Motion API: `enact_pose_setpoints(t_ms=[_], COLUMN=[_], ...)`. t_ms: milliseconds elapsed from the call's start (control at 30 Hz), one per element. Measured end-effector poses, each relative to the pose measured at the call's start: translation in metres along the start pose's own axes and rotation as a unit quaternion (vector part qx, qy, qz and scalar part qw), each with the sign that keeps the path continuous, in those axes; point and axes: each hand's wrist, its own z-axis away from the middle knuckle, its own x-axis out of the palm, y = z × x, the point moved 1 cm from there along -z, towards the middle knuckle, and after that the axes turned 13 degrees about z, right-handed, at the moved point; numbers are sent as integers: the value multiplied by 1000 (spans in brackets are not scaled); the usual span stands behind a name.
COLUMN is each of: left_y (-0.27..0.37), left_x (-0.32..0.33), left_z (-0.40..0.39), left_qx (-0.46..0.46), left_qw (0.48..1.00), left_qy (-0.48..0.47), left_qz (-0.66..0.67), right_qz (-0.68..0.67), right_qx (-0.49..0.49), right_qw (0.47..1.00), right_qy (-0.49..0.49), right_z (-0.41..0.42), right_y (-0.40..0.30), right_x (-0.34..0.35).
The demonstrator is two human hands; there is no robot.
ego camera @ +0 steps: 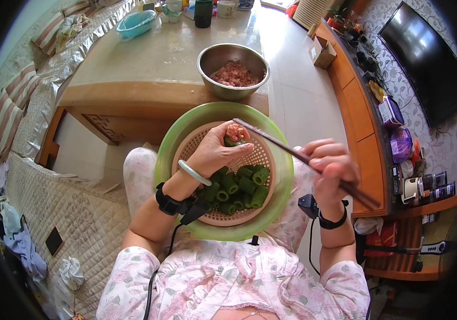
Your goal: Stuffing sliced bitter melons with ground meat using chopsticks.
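Note:
Between the thumb and fingers of my left hand (208, 150) is a hollow green vegetable piece (234, 141) with minced meat (235, 131) heaped at its top. My right hand (330, 168) grips a pair of dark chopsticks (280, 145), whose tips reach the edge of the meat. Below my left hand, several cut green vegetable tubes (236, 188) lie in a pink perforated colander (184, 150). The colander sits inside a green basin (164, 160) on my lap. Ahead, a steel bowl (228, 94) holds more minced meat (236, 75).
The steel bowl stands at the near edge of a table (132, 72). Farther back are a turquoise plastic basin (136, 23) and a dark cup (203, 14). A quilted sofa (64, 208) lies left; a wooden cabinet (350, 104) runs along the right. Cables (171, 244) hang from both wrist devices.

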Motion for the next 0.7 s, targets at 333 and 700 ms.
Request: enact_pose_setpoints(t_ms=[333, 700], left_y=[-18, -7], left_x=[-16, -10], left_z=[-12, -11], left_qx=[120, 69], left_qw=[985, 997], left_qy=[-50, -21], left_qz=[-110, 38], right_qz=[53, -33], right_qx=[-4, 145], right_qw=[995, 986], right_qy=[-88, 76], right_z=[2, -11], right_y=[-6, 5], right_x=[5, 0])
